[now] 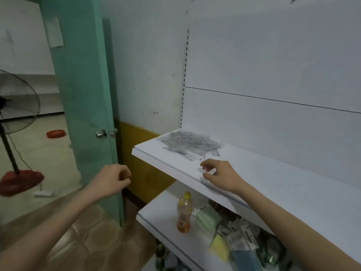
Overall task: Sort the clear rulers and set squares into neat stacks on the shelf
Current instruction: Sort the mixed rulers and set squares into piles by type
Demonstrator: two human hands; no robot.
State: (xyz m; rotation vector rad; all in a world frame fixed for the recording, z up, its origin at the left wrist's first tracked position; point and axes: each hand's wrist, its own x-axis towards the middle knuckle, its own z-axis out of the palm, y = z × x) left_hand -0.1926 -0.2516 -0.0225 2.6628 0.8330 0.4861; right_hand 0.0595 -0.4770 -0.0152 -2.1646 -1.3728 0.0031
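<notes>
Item: heap of clear plastic rulers and set squares (192, 144), thin flat pieces with grey printed scales, lying jumbled and overlapping at the left end of the upper white shelf board (277, 192), close to the back panel. No stacks formed yet.

Handling, as judged: light and stiff, smooth-faced, so likely to slide over one another and hard to lift off a flat board. Best taken by an edge or corner that juts out of the heap, as at its near side, then squared up by the long edges. Thin plastic may snap if bent.

Writing: scale marks too blurred to read; no brand or label legible anywhere.

Right hand (215, 173): above the shelf just in front of the heap, not touching it; fingers bent and parted from the thumb, holding nothing.

Left hand (114, 178): off the shelf to the left, fingers curled in toward the palm, nothing seen in it.

Surroundings: lower white shelf (156, 214) with an orange-filled bottle, yellow cap (184, 212), and soft green and yellow packets (213, 229); pale green door (84, 94); standing fan on a red base (17, 133).
</notes>
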